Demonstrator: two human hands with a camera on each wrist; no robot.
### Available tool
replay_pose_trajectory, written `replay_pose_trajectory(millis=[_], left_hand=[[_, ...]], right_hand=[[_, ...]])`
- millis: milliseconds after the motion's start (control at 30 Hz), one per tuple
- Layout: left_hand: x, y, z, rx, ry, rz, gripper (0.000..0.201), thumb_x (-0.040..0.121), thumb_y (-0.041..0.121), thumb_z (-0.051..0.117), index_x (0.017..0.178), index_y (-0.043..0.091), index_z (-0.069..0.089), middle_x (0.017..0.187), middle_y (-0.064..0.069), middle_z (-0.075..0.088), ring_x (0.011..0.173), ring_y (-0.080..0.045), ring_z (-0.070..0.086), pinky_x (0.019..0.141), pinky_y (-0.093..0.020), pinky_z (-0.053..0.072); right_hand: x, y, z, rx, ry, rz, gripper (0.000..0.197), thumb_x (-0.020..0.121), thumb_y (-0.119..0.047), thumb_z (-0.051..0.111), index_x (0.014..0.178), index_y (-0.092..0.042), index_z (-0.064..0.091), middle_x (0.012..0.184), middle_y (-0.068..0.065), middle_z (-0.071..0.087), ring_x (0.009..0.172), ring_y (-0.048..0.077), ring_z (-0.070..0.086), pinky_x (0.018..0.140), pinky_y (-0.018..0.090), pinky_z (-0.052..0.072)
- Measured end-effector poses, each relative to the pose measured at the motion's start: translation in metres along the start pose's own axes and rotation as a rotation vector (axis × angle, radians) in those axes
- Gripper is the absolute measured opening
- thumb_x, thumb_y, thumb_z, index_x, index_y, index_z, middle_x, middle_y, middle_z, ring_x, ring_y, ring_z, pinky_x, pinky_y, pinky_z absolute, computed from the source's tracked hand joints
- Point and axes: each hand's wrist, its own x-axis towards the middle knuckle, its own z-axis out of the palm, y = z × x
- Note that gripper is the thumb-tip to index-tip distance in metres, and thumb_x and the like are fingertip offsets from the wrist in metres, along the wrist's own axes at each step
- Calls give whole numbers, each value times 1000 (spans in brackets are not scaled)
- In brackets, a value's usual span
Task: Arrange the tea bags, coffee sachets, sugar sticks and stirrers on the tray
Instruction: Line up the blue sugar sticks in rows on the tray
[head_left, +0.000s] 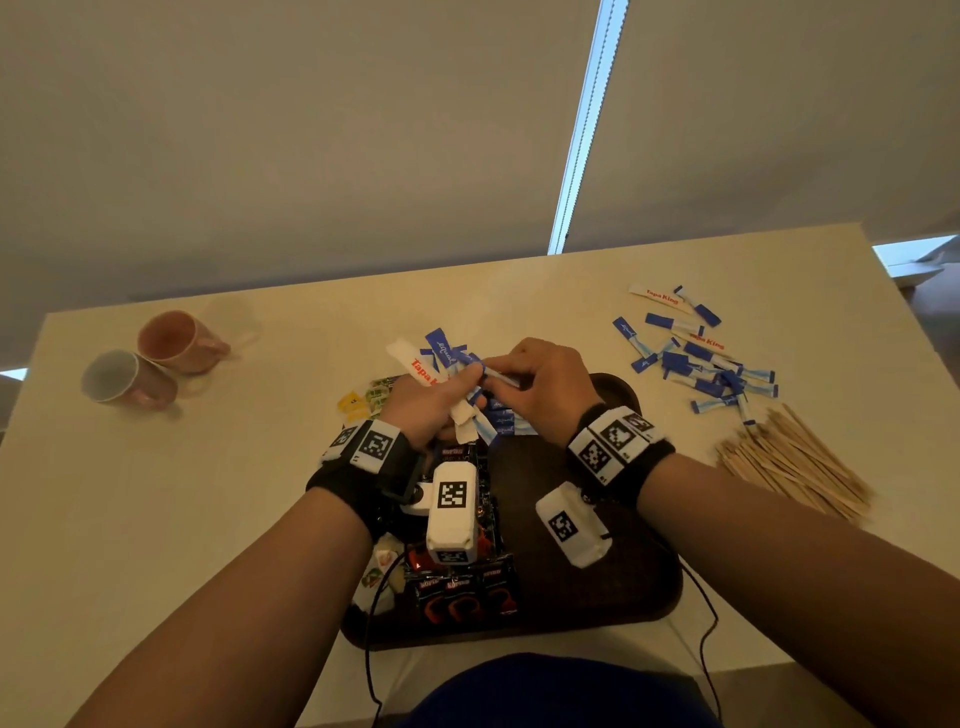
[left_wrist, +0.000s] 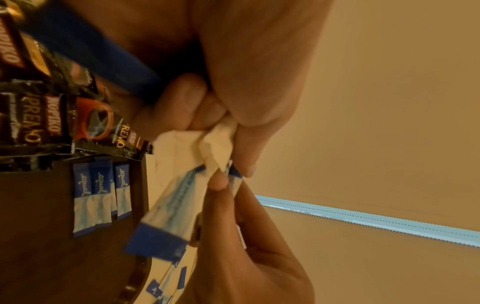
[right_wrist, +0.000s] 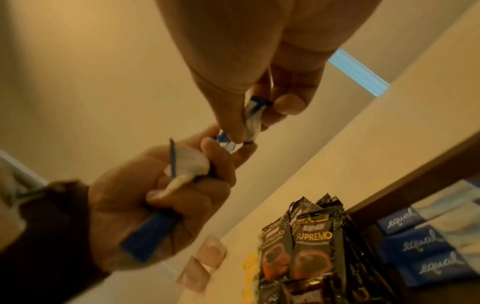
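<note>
Blue-and-white paper marks the sugar sticks, and a fanned bunch of sugar sticks (head_left: 441, 364) is gripped in the curled fingers of the left hand (head_left: 426, 405) above the far edge of the dark brown tray (head_left: 613, 582). A single stick (head_left: 498, 378) is pinched between thumb and fingertips of the right hand (head_left: 545, 384), its other end lying against the bunch, so that both hands are closed on paper. The step in hand is judged to be the sorting of sugar sticks: one stick is being drawn from the bunch, or added to it, and which of the two cannot be told. On the tray a short row of blue sugar sticks (left_wrist: 100, 195) is laid side by side, just beside the black coffee sachets (head_left: 462, 597), which are stacked at the tray's left side. Tea bags (head_left: 374, 395) are seen at the tray's far left corner, partly hidden by the left wrist. A loose heap of sugar sticks (head_left: 701, 364) and a pile of wooden stirrers (head_left: 789, 462) are left on the table (head_left: 208, 493) to the right, well apart from the tray, so the task is judged to be roughly half done. Next, the single stick needs to be set parallel to the row, with the bunch kept from spilling. Two mugs (head_left: 150, 364) are lying on their sides at the far left.
</note>
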Motion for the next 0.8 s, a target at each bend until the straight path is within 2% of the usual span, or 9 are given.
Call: replay_pose_trajectory(millis=[100,200,300,367,400,567,667,733,800], left_hand=[[-2,2,0,8,17,-1,34,98,25,62,69,9,57,42,3,56,29,-4,41,33,-14,30],[0,-1,-2,-26,51,-15,23,95,19,66,77,7,61,46,3,60,32,-5,45,34,-16,33],[2,-3,-4,-30,81,-50,15,94,16,66,84,5,63,46,3,58,31,-7,44,34,-16,32],[3,-3,-6,-4,81,-53,17,94,17,66,82,6,61,43,3,53,30,-8,40,34,-16,30],[3,-3,-6,7,80,-55,18,94,18,65,80,7,61,42,3,54,30,-7,39,34,-16,30],[5,-5,-9,-28,135,-69,15,94,17,66,89,3,66,47,3,60,31,-6,43,34,-17,32],[8,-8,-15,-104,170,-83,18,92,16,68,95,-1,67,58,-3,65,31,-7,40,34,-18,31],[8,-9,-18,-110,168,-79,16,92,16,68,93,-1,66,62,-5,65,31,-8,40,34,-18,31],[8,-9,-20,-107,181,-71,15,92,15,68,91,0,66,61,-4,66,31,-8,39,34,-18,31]], right_hand=[[0,1,5,-70,-4,-85,26,90,-20,70,115,-18,73,90,8,61,79,15,50,68,26,42],[0,1,6,-39,-5,-79,32,87,-20,74,118,-16,71,95,7,62,82,14,52,71,25,46],[-1,-3,4,63,-22,17,48,82,-25,79,127,-15,64,96,-3,63,79,7,56,76,19,50],[-1,-3,3,162,-56,105,57,79,-29,81,130,-17,61,93,-7,64,74,3,58,73,13,50],[-1,-3,3,200,-77,137,58,78,-30,82,130,-17,61,93,-7,65,74,3,59,73,14,52],[-4,4,2,283,-119,202,48,78,-19,82,122,-12,65,83,-6,66,73,4,63,74,18,54],[-4,16,1,279,-81,285,39,78,-18,83,113,-12,67,82,-1,67,77,13,66,78,25,56],[-1,27,-1,214,-78,324,30,81,-20,81,107,-13,69,82,3,70,78,17,67,77,27,55],[0,40,-3,42,-151,312,23,86,-23,75,106,-12,72,87,8,71,80,20,65,77,31,52]])
